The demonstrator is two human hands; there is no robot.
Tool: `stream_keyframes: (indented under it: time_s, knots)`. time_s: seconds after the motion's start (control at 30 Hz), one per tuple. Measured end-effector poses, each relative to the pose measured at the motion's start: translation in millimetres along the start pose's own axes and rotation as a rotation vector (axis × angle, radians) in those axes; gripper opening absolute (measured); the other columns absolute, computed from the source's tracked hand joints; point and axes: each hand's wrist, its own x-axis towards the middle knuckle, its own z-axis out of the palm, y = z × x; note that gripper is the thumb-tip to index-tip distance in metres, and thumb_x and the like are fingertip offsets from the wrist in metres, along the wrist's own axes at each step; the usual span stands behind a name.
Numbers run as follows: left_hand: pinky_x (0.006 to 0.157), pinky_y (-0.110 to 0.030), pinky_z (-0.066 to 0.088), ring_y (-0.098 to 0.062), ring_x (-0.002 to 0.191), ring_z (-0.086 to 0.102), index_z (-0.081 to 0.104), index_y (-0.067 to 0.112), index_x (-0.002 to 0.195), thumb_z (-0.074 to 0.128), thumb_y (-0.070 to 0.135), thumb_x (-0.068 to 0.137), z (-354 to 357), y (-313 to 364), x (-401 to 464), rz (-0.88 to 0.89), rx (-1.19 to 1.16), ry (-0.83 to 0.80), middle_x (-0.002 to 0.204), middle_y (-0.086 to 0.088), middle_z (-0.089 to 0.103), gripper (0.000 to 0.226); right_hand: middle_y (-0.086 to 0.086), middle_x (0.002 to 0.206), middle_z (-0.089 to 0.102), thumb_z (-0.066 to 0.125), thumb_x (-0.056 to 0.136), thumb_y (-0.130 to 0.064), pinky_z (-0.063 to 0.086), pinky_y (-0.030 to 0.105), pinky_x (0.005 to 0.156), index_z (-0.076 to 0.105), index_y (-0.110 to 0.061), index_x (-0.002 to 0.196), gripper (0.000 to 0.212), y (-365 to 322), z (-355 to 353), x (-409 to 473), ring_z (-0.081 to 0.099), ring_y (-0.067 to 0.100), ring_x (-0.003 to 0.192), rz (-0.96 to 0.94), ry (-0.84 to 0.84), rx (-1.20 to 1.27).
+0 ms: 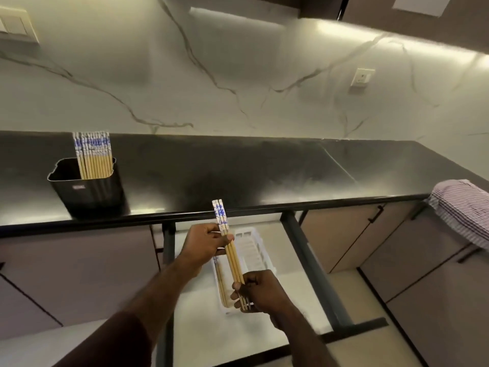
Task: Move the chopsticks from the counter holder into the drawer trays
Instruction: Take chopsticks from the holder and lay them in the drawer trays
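Both hands hold one pair of bamboo chopsticks (230, 250) with blue-and-white tops over the open drawer (312, 263). My left hand (205, 243) grips them near the patterned upper part. My right hand (260, 290) pinches their lower tips. Below them a white slotted tray (255, 250) lies in the drawer, with at least one chopstick (221, 283) along its left side. On the black counter at the left stands a black holder (90, 190) with several more chopsticks (93, 156) upright in it.
The black counter (238, 176) runs across the view below a marble wall with a socket (362, 77). A striped cloth (465, 210) hangs over the counter's right end. Closed cabinet fronts flank the drawer on both sides.
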Motion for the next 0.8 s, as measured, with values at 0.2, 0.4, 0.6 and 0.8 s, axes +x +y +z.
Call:
stream_keyframes:
  time_s: [0.2, 0.4, 0.6, 0.8]
  knots:
    - [0.062, -0.021, 0.057, -0.011, 0.077, 0.073, 0.070, 0.015, 0.094, 0.071, 0.011, 0.083, 10.9, -63.6, 41.8, -0.134, 0.211, -0.053, 0.088, 0.001, 0.074, 0.012, 0.022, 0.079, 0.073, 0.060, 0.088, -0.001, 0.061, 0.037, 0.064, 0.072, 0.006, 0.091, 0.014, 31.8, -5.4, 51.0, 0.070, 0.027, 0.064, 0.141, 0.006, 0.029]
    - [0.081, -0.038, 0.058, -0.017, 0.088, 0.070, 0.069, 0.013, 0.104, 0.074, 0.022, 0.082, 20.0, -118.8, 81.6, -0.185, 0.523, -0.075, 0.098, -0.003, 0.072, 0.025, 0.020, 0.072, 0.072, 0.065, 0.086, -0.005, 0.060, 0.037, 0.060, 0.074, 0.004, 0.081, 0.013, 63.2, -1.1, 108.1, 0.068, 0.029, 0.059, 0.341, 0.044, 0.043]
    - [0.112, -0.045, 0.027, -0.023, 0.129, 0.047, 0.037, 0.023, 0.142, 0.061, 0.050, 0.086, 14.8, -172.9, 116.1, -0.047, 1.134, -0.071, 0.136, -0.001, 0.055, 0.067, 0.013, 0.067, 0.074, 0.070, 0.084, -0.011, 0.060, 0.033, 0.054, 0.074, -0.002, 0.075, 0.013, 80.7, 12.8, 159.3, 0.071, 0.024, 0.056, 0.433, 0.060, -0.034]
    - [0.111, -0.055, -0.016, -0.028, 0.148, 0.011, 0.019, 0.019, 0.151, 0.050, 0.052, 0.091, 11.2, -197.3, 137.8, 0.081, 1.421, -0.227, 0.158, -0.003, 0.027, 0.075, 0.008, 0.062, 0.073, 0.067, 0.082, -0.004, 0.058, 0.027, 0.050, 0.075, -0.001, 0.075, 0.011, 94.4, 23.3, 191.1, 0.069, 0.018, 0.050, 0.462, 0.083, -0.145]
